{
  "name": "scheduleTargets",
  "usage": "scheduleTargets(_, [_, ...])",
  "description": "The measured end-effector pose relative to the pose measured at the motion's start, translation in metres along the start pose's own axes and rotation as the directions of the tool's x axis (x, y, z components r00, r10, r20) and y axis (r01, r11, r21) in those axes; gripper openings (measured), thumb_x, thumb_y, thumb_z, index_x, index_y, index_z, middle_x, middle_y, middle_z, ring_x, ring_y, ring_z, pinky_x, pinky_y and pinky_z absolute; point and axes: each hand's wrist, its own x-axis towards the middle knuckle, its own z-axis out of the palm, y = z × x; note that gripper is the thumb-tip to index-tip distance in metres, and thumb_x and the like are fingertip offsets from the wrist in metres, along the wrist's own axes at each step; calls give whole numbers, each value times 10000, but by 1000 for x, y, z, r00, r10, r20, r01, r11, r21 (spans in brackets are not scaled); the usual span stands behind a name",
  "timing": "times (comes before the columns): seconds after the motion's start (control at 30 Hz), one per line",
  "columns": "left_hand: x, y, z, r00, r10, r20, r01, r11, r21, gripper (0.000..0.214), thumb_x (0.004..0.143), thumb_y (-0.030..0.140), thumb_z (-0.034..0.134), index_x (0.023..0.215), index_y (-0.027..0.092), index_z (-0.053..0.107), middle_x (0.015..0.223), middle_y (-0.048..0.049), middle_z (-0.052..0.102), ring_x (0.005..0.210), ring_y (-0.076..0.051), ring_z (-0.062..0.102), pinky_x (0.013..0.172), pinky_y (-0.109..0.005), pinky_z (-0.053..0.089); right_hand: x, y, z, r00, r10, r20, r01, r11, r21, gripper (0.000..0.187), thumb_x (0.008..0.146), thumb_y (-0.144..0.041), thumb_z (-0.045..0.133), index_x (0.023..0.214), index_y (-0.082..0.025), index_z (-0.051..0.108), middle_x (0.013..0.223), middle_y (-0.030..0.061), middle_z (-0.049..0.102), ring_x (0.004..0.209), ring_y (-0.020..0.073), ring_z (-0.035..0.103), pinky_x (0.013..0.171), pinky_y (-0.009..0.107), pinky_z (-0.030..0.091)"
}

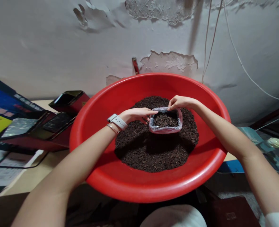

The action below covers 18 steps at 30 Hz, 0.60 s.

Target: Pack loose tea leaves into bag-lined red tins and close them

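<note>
A small box lined with a clear plastic bag [166, 130] sits on a heap of dark, loose flakes like tea leaves [153, 157]. More of these flakes lie inside the liner. My left hand [139, 114], with a watch on its wrist, straddles the box's left rim: one finger reaches over the bag's edge, the others hang outside the wall. At the back rim my right hand [177, 102] pinches the bag's edge between thumb and fingers. A wide red basin [153, 191] holds the heap and the box. The liner covers most of the box's walls.
Dark red boxes [56, 126] stand left of the basin on a pale tabletop [23, 176]. Behind rises a peeling white wall [47, 41] with hanging cables [236, 50]. A glass-like container with a pale lid [275, 142] is at the right. A dark red box [233, 212] lies below.
</note>
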Motion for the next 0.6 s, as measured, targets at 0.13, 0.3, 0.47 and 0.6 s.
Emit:
scheduleTargets(0.13, [-5,10,-9,990,-107,94,121,979,-162,371,656,517,647,720,160,566,647,-12,582,612,-131,548,599,-249,455,-5,-11,-5,990,-103,-100,109,992,66,90,641,-180,642,695,-130,591,626,-23,552,587,75,476,571,204,369])
scheduleTargets(0.3, [-13,18,-28,995,14,99,-1,992,-130,303,624,467,670,617,178,578,622,-1,584,612,-127,531,603,-247,438,-14,-20,-13,972,-120,-204,129,991,33,68,675,-121,607,718,-138,557,644,-21,555,578,72,484,541,192,380])
scheduleTargets(0.47, [-21,21,-37,998,43,-34,-47,993,-109,307,626,447,667,548,172,556,554,14,537,579,-111,503,558,-226,406,-27,-19,-23,999,-14,-34,4,962,-273,216,683,-309,683,817,-155,612,712,3,621,590,97,550,528,203,411])
scheduleTargets(0.6, [-27,25,-34,993,25,114,-9,991,-137,312,609,431,696,559,167,538,627,10,590,659,-120,551,613,-226,452,-32,-15,-20,931,266,250,-179,930,-321,295,667,-372,700,827,-129,660,671,28,643,619,149,611,551,248,474])
